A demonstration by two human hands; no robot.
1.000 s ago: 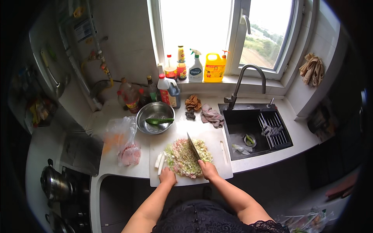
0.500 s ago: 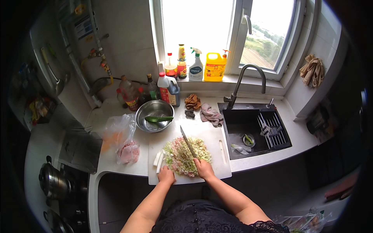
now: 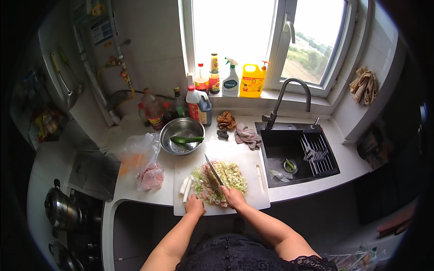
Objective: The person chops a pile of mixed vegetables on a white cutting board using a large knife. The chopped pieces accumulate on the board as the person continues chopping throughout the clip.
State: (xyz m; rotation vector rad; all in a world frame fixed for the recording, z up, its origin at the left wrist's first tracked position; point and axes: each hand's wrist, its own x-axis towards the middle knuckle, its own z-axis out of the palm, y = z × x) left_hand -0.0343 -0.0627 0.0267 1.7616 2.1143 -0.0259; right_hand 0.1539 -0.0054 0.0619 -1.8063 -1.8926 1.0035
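Note:
A white cutting board (image 3: pixel 252 198) lies at the counter's front edge, bearing a spread pile of finely chopped pale green and pinkish food (image 3: pixel 235 174). My right hand (image 3: pixel 233 198) is closed around the handle of a kitchen knife (image 3: pixel 212 168); its long blade slants up and left over the pile. My left hand (image 3: pixel 195 205) rests on the board's near left part with its fingers curled, beside the pile; what is under the fingers is hidden. Just beyond it lie white stalk pieces (image 3: pixel 186 186), which look like scallion or leek.
Beyond the board stands a metal bowl (image 3: pixel 169 149) with a green cucumber-like vegetable (image 3: pixel 186 139). Bagged pinkish meat (image 3: pixel 151 177) lies left. A crumpled cloth (image 3: pixel 247 136) sits near the dark sink (image 3: pixel 281 184) at right. Bottles, including a large jug (image 3: pixel 204 110), line the back.
The knife's handle and my right hand have shifted slightly left and nearer, and the blade tip has swung a little left. My left hand stays at the board's near left part.

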